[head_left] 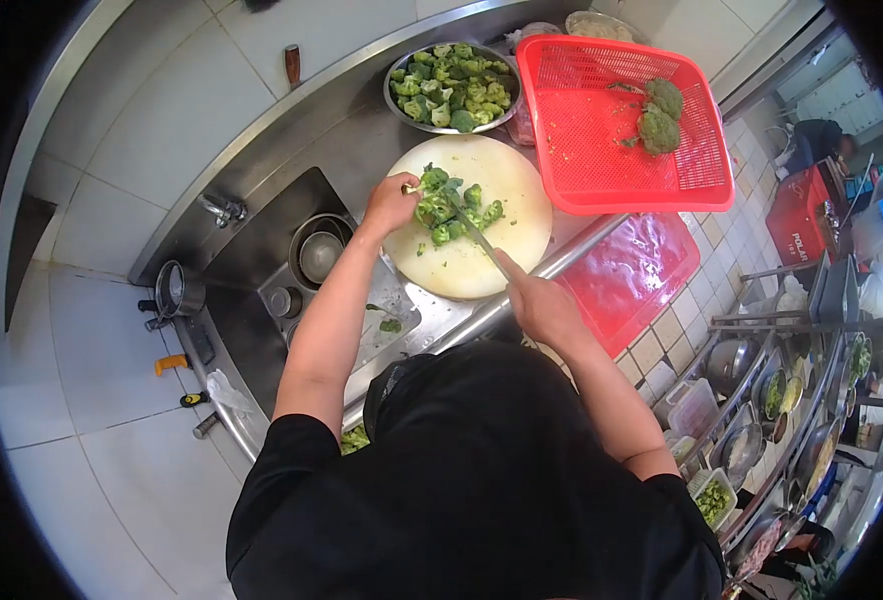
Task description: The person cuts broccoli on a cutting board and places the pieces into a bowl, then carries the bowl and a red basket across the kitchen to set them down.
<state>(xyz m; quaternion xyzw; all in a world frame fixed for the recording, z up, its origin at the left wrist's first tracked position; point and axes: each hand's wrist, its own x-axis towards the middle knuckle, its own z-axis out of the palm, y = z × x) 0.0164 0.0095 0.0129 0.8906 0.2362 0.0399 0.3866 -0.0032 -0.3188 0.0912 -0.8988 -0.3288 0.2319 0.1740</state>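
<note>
A round white cutting board [523,190] lies beside the sink, with cut broccoli florets [473,215] bunched on its middle. At the board's left edge, my left hand [391,205] is closed on a piece of broccoli [429,208], its fingertips partly hidden. My right hand [544,308] grips the handle of a knife [479,238] at the board's lower right. The blade reaches up and left into the broccoli. Behind the board stands a metal bowl [389,98] heaped with florets.
A red plastic basket [581,160] at the right holds uncut broccoli heads [659,130]. Left of the board is a steel sink [251,225] with metal pots [319,255] and a faucet [223,208]. A rack [761,325] with pans stands at the far right.
</note>
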